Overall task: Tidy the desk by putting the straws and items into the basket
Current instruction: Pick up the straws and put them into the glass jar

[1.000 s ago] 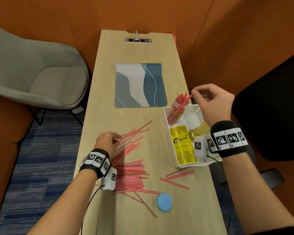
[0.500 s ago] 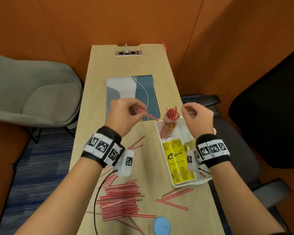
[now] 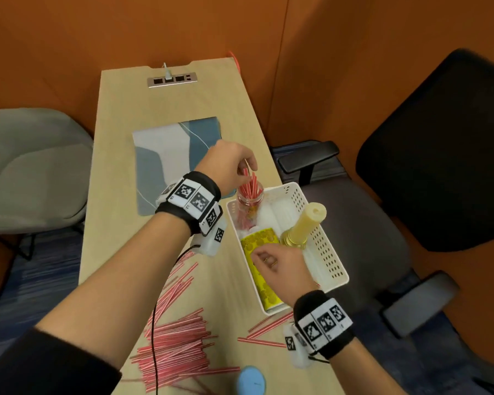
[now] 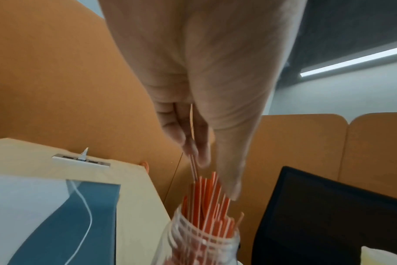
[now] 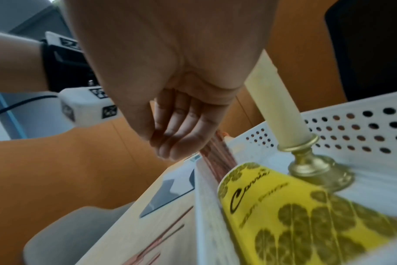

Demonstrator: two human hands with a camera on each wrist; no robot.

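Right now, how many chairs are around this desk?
2: a grey chair left of the desk, a black chair on its right beside the basket. Others may be out of view.

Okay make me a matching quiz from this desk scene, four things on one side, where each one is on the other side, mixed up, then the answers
Things:
1. glass jar
2. blue disc
3. candle
4. left hand

Places:
A. near edge of the desk, outside the basket
B. above the jar, pinching a straw
C. far corner of the basket, full of straws
D. upright in a gold holder in the basket

Pairs: 1-C, 2-A, 3-D, 4-B
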